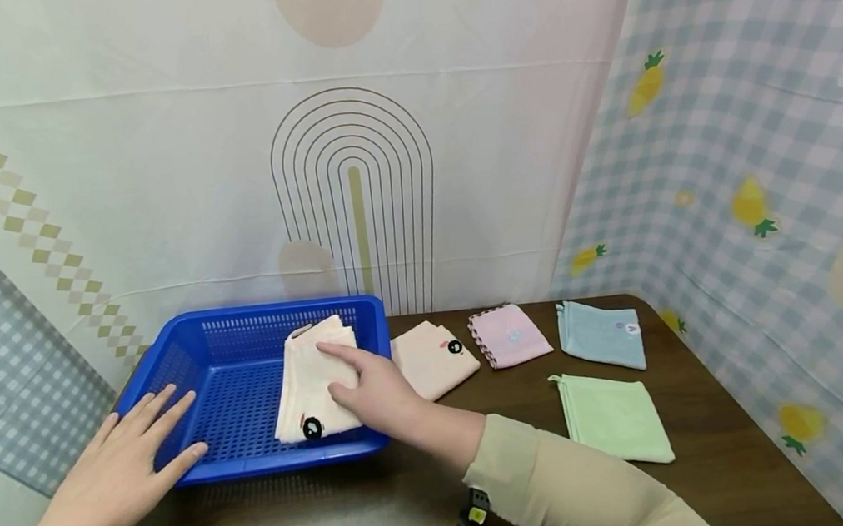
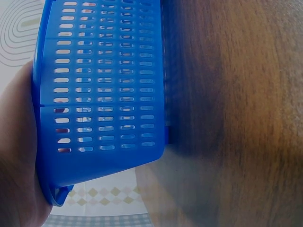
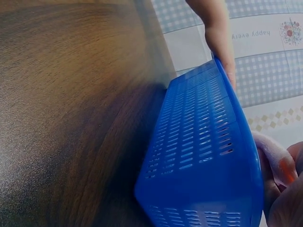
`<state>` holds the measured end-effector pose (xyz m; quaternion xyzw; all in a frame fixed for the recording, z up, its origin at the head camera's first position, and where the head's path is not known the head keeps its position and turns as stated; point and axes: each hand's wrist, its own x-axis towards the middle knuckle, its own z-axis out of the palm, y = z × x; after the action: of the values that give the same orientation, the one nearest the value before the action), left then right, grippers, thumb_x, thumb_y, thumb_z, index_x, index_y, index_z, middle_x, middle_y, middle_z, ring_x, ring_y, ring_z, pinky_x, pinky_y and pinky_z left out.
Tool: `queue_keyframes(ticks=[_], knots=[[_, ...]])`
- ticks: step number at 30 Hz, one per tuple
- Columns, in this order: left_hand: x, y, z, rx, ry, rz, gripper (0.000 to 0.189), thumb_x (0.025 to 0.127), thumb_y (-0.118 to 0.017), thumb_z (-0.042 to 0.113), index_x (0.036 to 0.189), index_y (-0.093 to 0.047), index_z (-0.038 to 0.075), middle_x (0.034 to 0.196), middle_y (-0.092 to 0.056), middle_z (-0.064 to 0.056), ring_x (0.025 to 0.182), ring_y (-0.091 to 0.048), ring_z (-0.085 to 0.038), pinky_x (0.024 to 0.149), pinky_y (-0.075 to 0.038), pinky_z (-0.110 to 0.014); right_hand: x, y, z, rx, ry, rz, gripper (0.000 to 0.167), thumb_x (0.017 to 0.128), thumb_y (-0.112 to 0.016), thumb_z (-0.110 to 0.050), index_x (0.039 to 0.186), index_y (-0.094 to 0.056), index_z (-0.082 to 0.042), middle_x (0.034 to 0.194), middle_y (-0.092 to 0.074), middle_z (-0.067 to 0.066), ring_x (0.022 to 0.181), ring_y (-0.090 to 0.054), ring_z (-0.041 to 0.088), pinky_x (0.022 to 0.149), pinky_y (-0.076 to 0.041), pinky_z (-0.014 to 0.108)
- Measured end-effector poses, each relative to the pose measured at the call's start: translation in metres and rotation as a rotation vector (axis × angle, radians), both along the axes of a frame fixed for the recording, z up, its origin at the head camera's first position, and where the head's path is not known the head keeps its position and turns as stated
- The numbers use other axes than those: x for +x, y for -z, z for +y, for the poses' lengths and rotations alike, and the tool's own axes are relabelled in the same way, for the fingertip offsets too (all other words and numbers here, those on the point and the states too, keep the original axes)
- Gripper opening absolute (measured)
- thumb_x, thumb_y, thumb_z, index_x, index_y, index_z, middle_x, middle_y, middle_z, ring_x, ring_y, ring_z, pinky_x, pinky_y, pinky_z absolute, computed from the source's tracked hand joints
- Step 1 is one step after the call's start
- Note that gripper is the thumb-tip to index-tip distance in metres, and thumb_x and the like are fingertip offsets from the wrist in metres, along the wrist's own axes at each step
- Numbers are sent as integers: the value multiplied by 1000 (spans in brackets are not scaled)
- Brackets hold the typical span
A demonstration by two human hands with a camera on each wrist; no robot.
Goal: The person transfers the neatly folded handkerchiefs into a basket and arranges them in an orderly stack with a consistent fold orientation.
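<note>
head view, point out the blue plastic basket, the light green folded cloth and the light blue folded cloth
Blue plastic basket [image 1: 241, 404]: head view, bare slotted floor.
Light green folded cloth [image 1: 619, 414]: head view, middle of top.
Light blue folded cloth [image 1: 599, 336]: head view, middle of top.

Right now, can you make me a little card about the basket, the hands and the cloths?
Blue basket: on the brown table
Left hand: fingers spread, at the basket's left edge
Right hand: holds a folded pale pink cloth at the basket's right side
Cloths outside basket: another pale pink one, lilac one, blue one, green one
</note>
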<state>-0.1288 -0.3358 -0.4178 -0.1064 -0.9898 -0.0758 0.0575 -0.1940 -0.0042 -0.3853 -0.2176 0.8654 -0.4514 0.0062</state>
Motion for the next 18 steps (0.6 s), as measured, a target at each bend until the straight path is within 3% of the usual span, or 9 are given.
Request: queue_keyframes(ticks=[9,18], knots=[[0,1,0,0,1,9,81,95,-51,63,154,-36,10,156,-30,-26,139,-26,-53,113,23,-50,-2,-1,-4,44,13,3,55,90,-68,-19,141,-56,-36,141,-57,-6,111,-56,6,91,-49,27],[-1,3,0,-6,1,14,81,95,-52,62,154,-36,10,156,-31,-27,139,-27,-53,113,23,-49,-6,3,-7,56,8,7,55,90,-68,-21,141,-55,-37,141,-57,-8,115,-55,5,91,-49,27]])
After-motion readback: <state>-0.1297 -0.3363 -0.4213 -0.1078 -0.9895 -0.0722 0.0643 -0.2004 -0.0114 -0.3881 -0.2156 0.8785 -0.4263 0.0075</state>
